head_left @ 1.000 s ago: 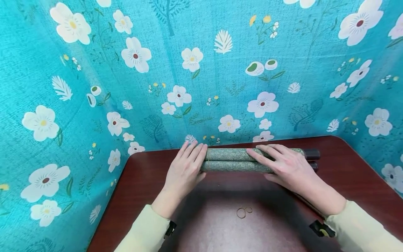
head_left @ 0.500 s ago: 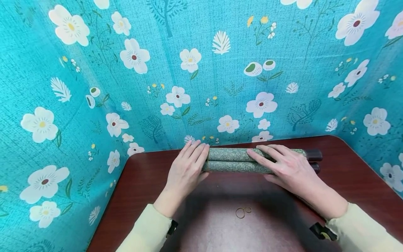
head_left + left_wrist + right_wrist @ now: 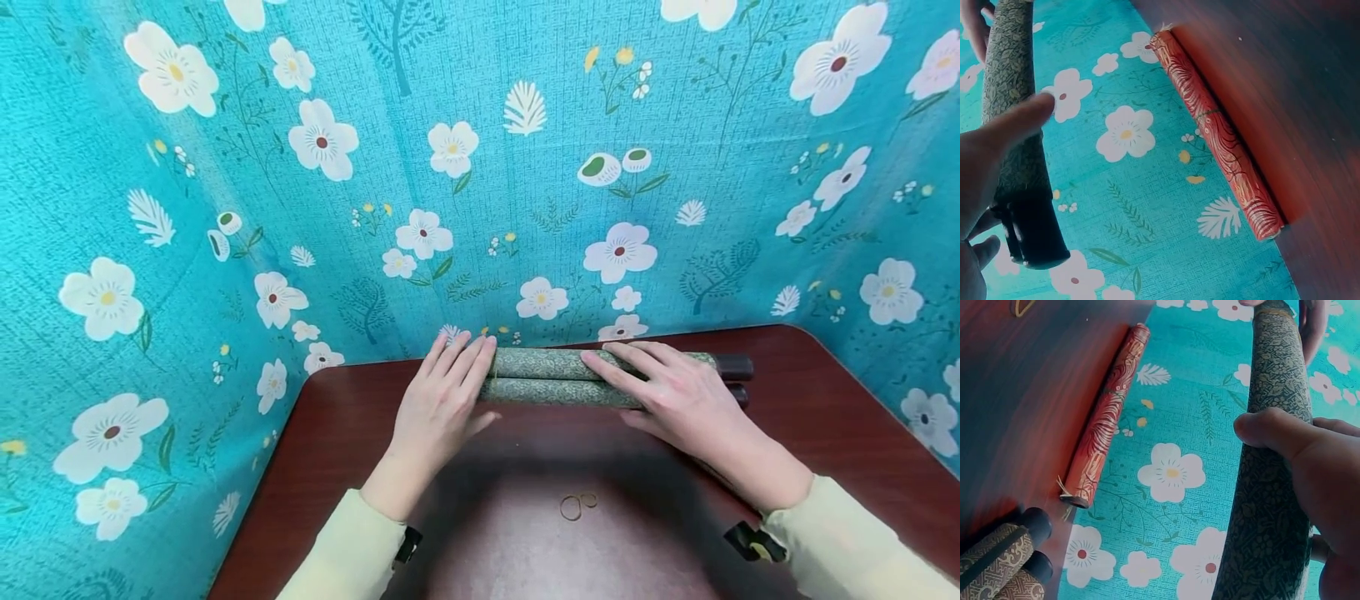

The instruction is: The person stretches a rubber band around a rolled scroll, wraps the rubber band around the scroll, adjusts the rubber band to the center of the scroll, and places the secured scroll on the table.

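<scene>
A green patterned scroll [image 3: 540, 364], rolled up as two parallel rolls with dark knobs at the right end, is held crosswise over the far part of the table. My left hand [image 3: 438, 408] grips its left end, fingers over the far side and thumb on the near side. Toward the right end my right hand [image 3: 686, 396] holds it in the same way, fingers spread over the rolls. The left wrist view shows a black end knob [image 3: 1035, 234] beside the left hand. Much of both ends is covered by the hands in the head view.
A red patterned scroll [image 3: 1219, 137] lies along the table's far edge, hidden in the head view. Brown patterned scrolls [image 3: 1000, 559] with dark knobs lie on the right side. Two thin bands [image 3: 572, 507] lie on the near tabletop [image 3: 517, 550]. A flowered blue cloth [image 3: 480, 225] hangs behind.
Both hands and the green scroll stay almost in place, with only a small shift in view. The left thumb stands slightly farther out from the near roll.
</scene>
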Demonstrator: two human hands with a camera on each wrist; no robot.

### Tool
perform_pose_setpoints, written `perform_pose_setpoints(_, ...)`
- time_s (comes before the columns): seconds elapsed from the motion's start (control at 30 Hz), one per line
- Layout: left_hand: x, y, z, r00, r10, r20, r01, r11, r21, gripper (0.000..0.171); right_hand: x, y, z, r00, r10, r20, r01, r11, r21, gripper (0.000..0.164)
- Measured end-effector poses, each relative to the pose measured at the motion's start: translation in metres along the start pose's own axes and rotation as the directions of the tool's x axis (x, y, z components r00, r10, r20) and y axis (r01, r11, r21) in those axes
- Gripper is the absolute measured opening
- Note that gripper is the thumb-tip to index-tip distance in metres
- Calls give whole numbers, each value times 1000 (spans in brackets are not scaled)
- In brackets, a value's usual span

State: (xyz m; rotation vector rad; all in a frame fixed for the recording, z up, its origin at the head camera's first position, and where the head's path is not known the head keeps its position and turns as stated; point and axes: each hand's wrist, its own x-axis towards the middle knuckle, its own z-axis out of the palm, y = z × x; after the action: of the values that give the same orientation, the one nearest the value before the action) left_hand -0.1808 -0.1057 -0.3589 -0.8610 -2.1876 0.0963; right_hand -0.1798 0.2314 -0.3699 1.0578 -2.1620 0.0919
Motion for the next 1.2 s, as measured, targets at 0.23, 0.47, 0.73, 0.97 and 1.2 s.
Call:
perform_pose_setpoints(0.23,-2,0,1,1000,-6,22,5,998,62,94,0,-1,0,1000,-17,-2,17,1000,2,110)
perform_pose_setpoints(0.47,0,3,1,1000,-7,22,6,998,55,88,0,-3,-1,1000,-19,1,19,1000,1,109)
perform_pose_setpoints(0.73,4,6,-1,999,22,-49,-22,1000,-2,91,3,-11,0,999,-19,-32,19,1000,7,113)
perform_pose_setpoints(0.97,-5,2,-4,1000,-28,-11,29,999,46,106,6,-9,4,1000,-13,1,13,1000,1,111)
perform_pose_setpoints(1.2,-7,1,1,999,-17,41,13,995,95,95,5,-7,4,999,-32,1,32,999,-13,112)
